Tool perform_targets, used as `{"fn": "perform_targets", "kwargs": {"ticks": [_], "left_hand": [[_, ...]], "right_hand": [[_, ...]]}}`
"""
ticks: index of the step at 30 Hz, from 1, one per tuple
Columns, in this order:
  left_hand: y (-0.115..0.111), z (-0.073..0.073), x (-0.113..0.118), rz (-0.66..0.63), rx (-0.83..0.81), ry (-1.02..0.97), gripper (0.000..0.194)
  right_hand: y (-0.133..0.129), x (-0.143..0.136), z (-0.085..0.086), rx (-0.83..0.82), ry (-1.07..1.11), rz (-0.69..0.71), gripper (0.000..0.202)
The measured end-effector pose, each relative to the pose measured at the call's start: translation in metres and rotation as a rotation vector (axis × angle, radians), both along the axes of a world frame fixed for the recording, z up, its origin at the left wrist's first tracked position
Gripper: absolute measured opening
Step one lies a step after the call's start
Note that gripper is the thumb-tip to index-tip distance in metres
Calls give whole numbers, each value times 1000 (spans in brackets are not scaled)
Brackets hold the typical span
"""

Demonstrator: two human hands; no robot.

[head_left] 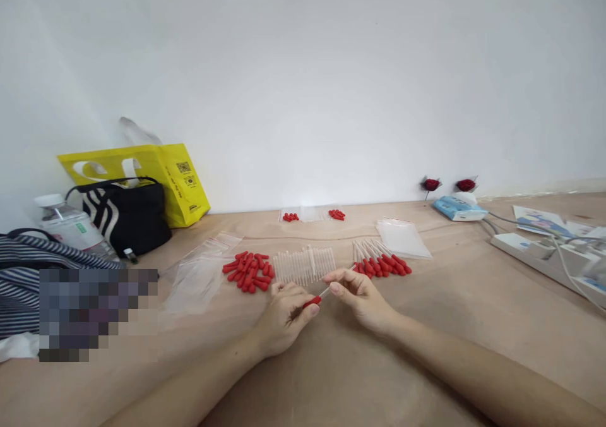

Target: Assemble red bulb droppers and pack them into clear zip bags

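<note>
Between thumb and fingers, my left hand grips a red rubber bulb. My right hand pinches a thin clear tube, whose lower end meets the bulb's mouth. How deep it sits in the bulb I cannot tell. Beyond my left hand lies a pile of loose red bulbs. Thin clear tubes lie side by side in a row in the middle. Beyond my right hand are several droppers, each a clear tube with a red bulb at its near end.
Clear zip bags lie at the left and right. Near the wall are bags holding red bulbs. A yellow bag, black pouch and bottle stand left. Tissues and a power strip are right.
</note>
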State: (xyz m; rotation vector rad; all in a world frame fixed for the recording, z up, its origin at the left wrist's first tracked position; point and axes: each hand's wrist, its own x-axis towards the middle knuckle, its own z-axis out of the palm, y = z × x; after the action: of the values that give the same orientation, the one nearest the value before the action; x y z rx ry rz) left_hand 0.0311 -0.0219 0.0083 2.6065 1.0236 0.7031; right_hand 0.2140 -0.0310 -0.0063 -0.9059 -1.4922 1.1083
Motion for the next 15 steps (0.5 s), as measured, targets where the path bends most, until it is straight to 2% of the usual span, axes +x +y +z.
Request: {"fn": "perform_targets", "kwargs": {"ticks": [3, 6, 8, 10, 12, 15], "left_hand": [[0, 0, -1, 4, 14, 25, 28], [2, -2, -2, 22, 19, -10, 22], [4, -4, -3, 53, 18, -38, 23], [5, -6, -3, 75, 13, -47, 20], [6, -7, -3, 75, 4, -46, 17], [6, -7, -4, 65, -11, -42, 14]], "right_hand": [[2, -6, 2, 31, -40, 68, 40], [21, 2, 13, 37, -146, 65, 40], [42, 16, 25, -10, -364, -110, 39], [64, 33, 35, -75, -736, -321, 39], [82, 47, 39, -116, -844, -401, 41], [98, 53, 34, -153, -958, -459, 34]]}}
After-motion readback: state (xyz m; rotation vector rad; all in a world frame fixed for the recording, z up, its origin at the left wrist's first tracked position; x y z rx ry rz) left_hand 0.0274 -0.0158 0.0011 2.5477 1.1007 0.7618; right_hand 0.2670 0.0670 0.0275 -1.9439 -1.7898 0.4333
